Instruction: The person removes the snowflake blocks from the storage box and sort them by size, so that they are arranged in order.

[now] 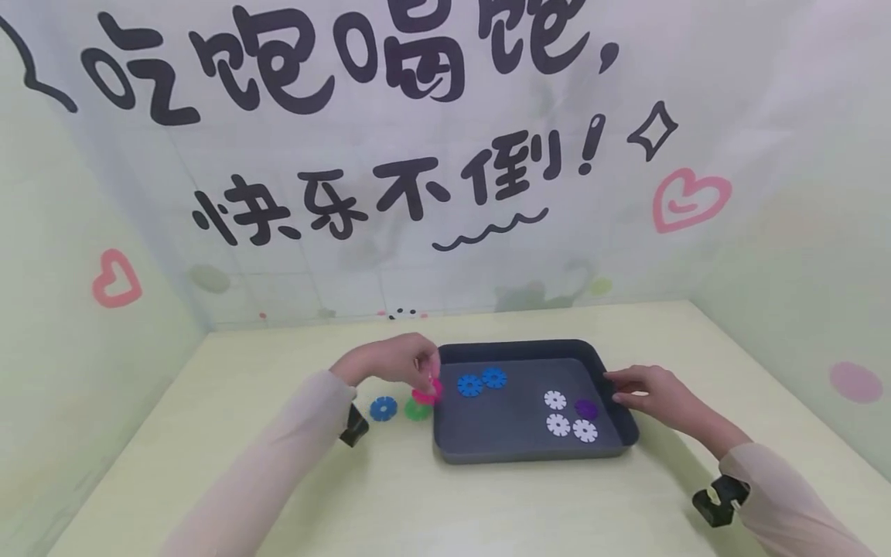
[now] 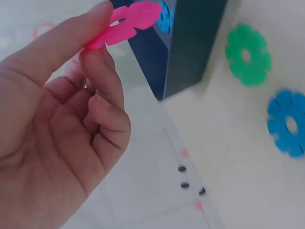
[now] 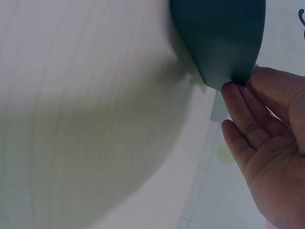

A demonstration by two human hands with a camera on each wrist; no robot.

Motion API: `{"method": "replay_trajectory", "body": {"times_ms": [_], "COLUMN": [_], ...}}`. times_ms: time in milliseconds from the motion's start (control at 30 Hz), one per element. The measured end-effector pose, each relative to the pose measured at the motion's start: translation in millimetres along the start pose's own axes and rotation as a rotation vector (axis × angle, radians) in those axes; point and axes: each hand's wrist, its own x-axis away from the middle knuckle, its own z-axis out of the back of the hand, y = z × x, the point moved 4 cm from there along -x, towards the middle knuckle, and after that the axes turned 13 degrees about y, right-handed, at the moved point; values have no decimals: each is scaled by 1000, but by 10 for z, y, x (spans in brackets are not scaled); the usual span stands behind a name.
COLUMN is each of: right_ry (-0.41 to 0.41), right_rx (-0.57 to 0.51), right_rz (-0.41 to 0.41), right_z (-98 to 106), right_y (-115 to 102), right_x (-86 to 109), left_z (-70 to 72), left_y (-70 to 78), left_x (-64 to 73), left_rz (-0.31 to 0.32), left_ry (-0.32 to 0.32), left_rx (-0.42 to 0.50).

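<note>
Between thumb and fingertips, my left hand pinches a pink notched plastic snowflake disc, held at the left rim of a dark grey tray. At the tray's right side, my right hand grips the rim; in the right wrist view the thumb is on one side of the wall and fingers on the other. Inside the tray lie two blue discs at the back left, and three white discs with a purple disc toward the right.
Just left of the tray, a green disc and a blue disc lie flat on the pale wooden table. Printed wall sheeting stands behind and at both sides. Black wrist mounts sit on the forearms.
</note>
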Motion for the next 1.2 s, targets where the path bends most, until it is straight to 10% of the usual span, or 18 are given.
{"method": "replay_trajectory", "body": {"times_ms": [633, 1200], "right_ry": [15, 10], "right_rx": [1, -8], "right_rz": [14, 8], "right_z": [1, -4], "right_y": [-12, 6], "right_x": [9, -6], "left_z": [231, 105], "left_y": [-1130, -1248], "left_x": [639, 588], "left_rz": [318, 332], "left_ry": [179, 206], "left_rx": [53, 17]}}
